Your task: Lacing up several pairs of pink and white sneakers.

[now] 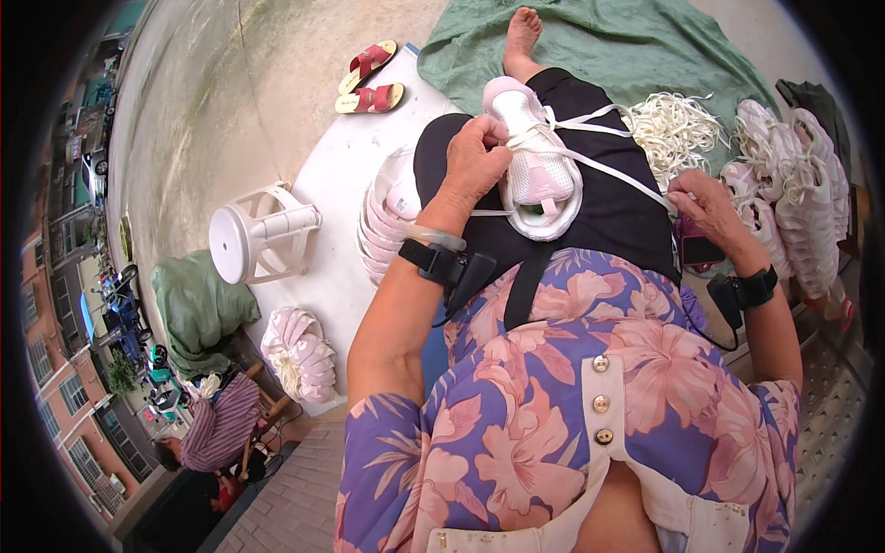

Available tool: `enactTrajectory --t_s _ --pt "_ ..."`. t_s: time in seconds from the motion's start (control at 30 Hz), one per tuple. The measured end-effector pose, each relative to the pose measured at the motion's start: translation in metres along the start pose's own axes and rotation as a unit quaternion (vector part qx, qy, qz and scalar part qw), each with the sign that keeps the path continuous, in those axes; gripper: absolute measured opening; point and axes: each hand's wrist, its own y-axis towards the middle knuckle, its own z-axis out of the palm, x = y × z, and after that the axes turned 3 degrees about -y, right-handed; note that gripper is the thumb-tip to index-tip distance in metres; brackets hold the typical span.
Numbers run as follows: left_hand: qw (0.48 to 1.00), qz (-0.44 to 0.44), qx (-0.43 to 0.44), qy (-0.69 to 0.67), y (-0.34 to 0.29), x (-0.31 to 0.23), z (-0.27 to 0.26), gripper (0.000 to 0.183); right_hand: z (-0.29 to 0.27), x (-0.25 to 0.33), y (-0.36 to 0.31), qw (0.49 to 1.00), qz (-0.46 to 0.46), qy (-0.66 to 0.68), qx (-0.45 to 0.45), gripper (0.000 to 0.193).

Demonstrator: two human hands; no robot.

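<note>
A white and pale pink sneaker (546, 175) rests on my lap, over black trousers, with its toe pointing away from me. My left hand (475, 161) is closed at the shoe's left side, fingertips pinched by the lacing; exactly what they pinch is partly hidden. One white shoelace (613, 170) runs taut from the eyelets to the right. Its far end is pinched in my right hand (704, 208), beside my right thigh. Another loose length of lace lies across the trousers above it.
A heap of white laces (678, 138) lies on the green cloth (590, 41). Stacked pale sneakers (802, 194) stand at right; more shoes (300, 355) sit at left. Left of me are a white stool (244, 241) and red sandals (371, 97). Farther off is a person in a striped top (221, 424).
</note>
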Motion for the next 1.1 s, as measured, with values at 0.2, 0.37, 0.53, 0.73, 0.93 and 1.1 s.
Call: enactTrajectory --t_s 0.2,0.37,0.53,0.73,0.93,1.1 --pt "0.964 0.194 -0.106 0.150 -0.005 -0.016 0.013 0.012 0.047 0.050 0.083 0.992 -0.075 0.014 -0.105 0.036" --pt "0.935 0.220 -0.119 0.251 -0.003 -0.017 0.034 0.009 0.080 0.063 0.115 0.986 -0.084 -0.141 -0.027 0.045" --pt "0.935 0.208 -0.120 0.260 -0.003 -0.013 0.043 0.008 0.088 0.058 0.118 0.993 -0.073 -0.092 -0.021 0.032" --pt "0.936 0.206 -0.102 0.265 -0.007 -0.010 0.047 0.014 0.093 0.051 0.117 0.998 -0.053 -0.040 -0.023 0.025" --pt "0.919 0.227 -0.099 0.305 -0.003 -0.019 0.054 0.014 0.090 0.044 0.121 0.999 -0.045 0.020 -0.007 0.026" --pt "0.917 0.172 -0.076 0.352 -0.001 -0.031 0.052 0.011 0.084 0.056 0.109 0.994 0.015 0.101 -0.029 0.031"
